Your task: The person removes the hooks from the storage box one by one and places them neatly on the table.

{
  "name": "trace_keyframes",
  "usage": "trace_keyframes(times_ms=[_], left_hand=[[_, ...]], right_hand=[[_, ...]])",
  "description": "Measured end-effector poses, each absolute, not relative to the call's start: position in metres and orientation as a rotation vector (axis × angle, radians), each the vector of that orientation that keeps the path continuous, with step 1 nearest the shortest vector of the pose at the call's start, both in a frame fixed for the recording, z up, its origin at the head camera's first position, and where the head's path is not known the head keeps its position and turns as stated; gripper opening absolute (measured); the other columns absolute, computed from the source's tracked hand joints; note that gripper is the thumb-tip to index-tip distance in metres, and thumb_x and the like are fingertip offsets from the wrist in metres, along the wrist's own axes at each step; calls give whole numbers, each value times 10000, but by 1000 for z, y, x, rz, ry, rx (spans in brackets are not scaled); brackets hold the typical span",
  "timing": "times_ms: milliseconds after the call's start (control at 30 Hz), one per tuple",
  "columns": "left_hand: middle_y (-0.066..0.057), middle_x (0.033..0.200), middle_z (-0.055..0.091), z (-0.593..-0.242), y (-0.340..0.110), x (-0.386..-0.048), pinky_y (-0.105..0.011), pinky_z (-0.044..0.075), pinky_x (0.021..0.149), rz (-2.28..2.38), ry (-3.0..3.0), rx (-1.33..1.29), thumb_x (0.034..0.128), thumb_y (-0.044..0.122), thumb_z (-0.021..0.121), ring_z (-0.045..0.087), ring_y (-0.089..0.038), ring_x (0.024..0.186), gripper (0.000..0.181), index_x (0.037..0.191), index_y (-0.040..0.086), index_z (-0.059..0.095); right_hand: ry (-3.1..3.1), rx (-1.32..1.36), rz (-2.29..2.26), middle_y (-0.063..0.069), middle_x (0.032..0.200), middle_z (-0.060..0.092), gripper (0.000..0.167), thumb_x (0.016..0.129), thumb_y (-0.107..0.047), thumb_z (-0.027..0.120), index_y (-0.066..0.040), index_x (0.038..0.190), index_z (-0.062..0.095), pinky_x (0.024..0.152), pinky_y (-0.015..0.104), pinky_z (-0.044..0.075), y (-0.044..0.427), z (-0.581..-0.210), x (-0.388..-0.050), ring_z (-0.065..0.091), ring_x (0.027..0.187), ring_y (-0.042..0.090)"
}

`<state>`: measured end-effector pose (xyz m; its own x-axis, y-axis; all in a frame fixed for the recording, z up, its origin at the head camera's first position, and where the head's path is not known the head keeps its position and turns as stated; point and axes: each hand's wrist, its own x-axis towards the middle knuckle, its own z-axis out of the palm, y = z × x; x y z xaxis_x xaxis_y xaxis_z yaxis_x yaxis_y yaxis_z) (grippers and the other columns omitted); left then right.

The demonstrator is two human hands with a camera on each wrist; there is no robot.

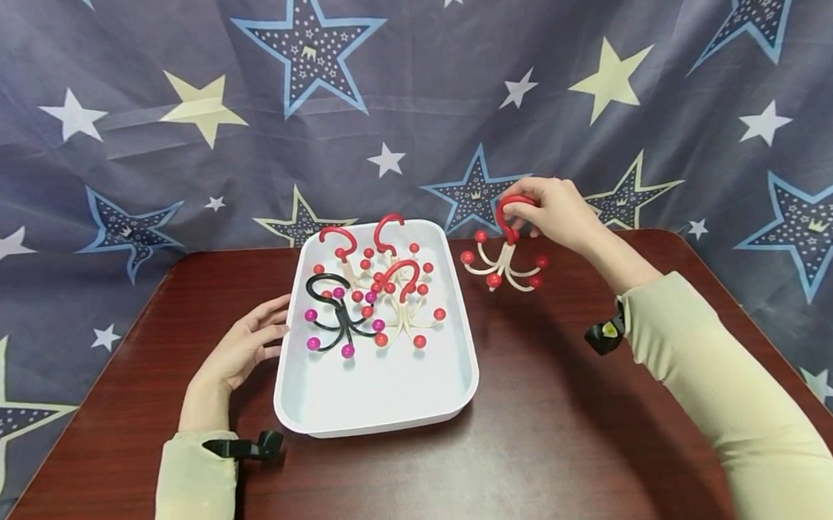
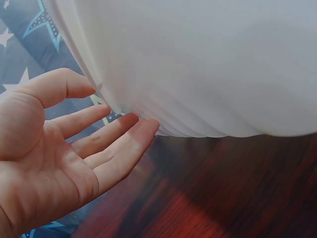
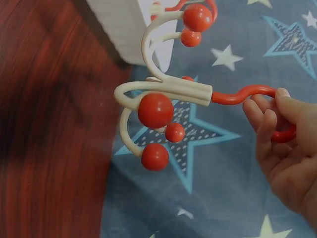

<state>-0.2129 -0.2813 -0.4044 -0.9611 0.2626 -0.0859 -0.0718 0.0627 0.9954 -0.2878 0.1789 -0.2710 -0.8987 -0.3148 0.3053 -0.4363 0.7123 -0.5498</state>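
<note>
Head view shows the right hand (image 1: pixel 552 208) gripping a hook (image 1: pixel 506 256) by its curved red top above the counter (image 1: pixel 541 419), just right of the smooth white tray (image 1: pixel 378 397), stem near upright, cream arms splayed to glossy red balls. Opposite, the left hand (image 1: pixel 246 346) extends loose fingers at the tray's left wall, a black hook (image 1: pixel 342 316) standing inside.

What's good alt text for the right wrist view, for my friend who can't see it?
A right hand holds a cream, many-armed hanger by its curved red handle; red balls tip the arms. A white tray shows at the top, a brown wooden table on the left, and blue star-patterned cloth behind.
</note>
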Motion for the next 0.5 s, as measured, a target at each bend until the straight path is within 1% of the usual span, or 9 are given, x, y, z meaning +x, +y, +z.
trace_keyframes(times_ms=[100, 267, 367, 433, 500], left_hand=[[-36, 1241, 476, -405, -281, -213, -303, 523, 753, 1992, 2093, 204, 910, 78, 521, 609, -114, 978, 590, 1423, 42, 233], [-25, 1228, 481, -404, -280, -212, -299, 522, 752, 2004, 2074, 202, 910, 76, 523, 611, -108, 969, 590, 1423, 41, 234], [-20, 1225, 486, -404, -281, -212, -297, 523, 750, 2010, 2067, 195, 910, 72, 520, 612, -108, 965, 586, 1423, 44, 237], [-14, 1222, 489, -404, -281, -212, -298, 523, 750, 2011, 2067, 193, 911, 72, 518, 612, -108, 965, 583, 1422, 46, 239], [-8, 1221, 491, -405, -282, -212, -299, 523, 752, 2009, 2069, 190, 913, 73, 517, 612, -106, 966, 580, 1422, 51, 241]], right_hand=[[-2748, 557, 931, 48, 839, 697, 175, 886, -249, 591, -157, 1018, 660, 550, 339, 517, 184, -278, -295, 657, 694, 145], [-2763, 478, 899, 62, 812, 689, 155, 887, -217, 591, -146, 1005, 662, 533, 267, 504, 193, -291, -306, 646, 683, 156], [-2767, 446, 909, 81, 823, 686, 147, 886, -181, 587, -125, 999, 663, 536, 234, 498, 197, -299, -313, 655, 697, 177], [-2775, 423, 908, 93, 842, 687, 152, 888, -167, 581, -113, 1005, 661, 551, 241, 498, 199, -303, -317, 664, 714, 194], [-2787, 397, 889, 99, 859, 689, 159, 891, -161, 572, -106, 1014, 658, 597, 266, 496, 201, -307, -319, 670, 739, 205]])
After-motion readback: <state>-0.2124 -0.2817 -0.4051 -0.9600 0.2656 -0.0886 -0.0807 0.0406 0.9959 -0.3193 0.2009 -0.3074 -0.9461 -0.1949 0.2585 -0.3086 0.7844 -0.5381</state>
